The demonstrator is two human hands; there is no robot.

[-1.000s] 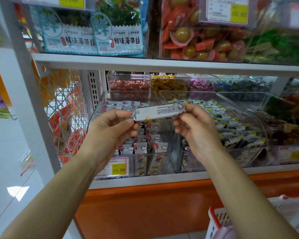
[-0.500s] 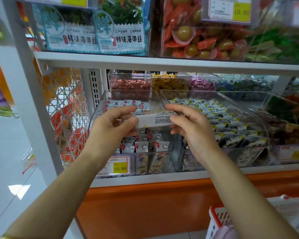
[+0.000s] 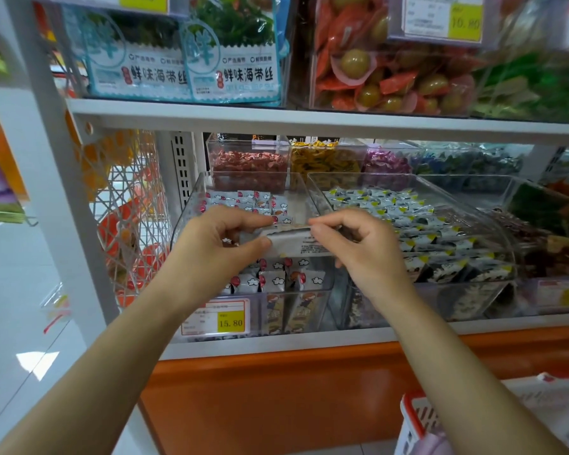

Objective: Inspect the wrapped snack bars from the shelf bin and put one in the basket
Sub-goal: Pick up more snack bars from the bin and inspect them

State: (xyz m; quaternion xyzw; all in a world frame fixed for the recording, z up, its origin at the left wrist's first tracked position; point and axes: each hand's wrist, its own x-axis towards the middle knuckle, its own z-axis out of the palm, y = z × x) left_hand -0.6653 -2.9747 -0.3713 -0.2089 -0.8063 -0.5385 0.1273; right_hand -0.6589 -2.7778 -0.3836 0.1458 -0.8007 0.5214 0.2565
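Comparing with 1 second ago: the person has lowered the snack bar [image 3: 293,239] from an open, label-up hold to a tighter grip just above the bin.
Left hand [image 3: 216,239]: thumb and fingers pinch the bar's left end; 1 second ago it held the wrapper's tip, now more of the wrapper is covered.
Snack bar: held level between both hands over the left bin, its printed side toward the camera; 0.5 seconds ago it was much the same.
Right hand [image 3: 352,243]: fingers curled, pinching the bar's right end from above.
Meaning for the task: inspection looks under way or near its end; the bar is not yet in the basket.
Left bin [image 3: 191,205]: clear plastic, filled with small white wrapped bars, a yellow price tag [image 3: 230,321] reading 15.80 on its front.
Right bin [image 3: 493,218]: clear plastic, holding wrappers with yellow and black marks.
Shelf [image 3: 309,118]: white boards with an orange base below; packets of seaweed and other snacks sit above.
Basket [image 3: 414,418]: red-rimmed, low at the right, only partly in view.
Room: shop aisle, pale glossy floor at the left.
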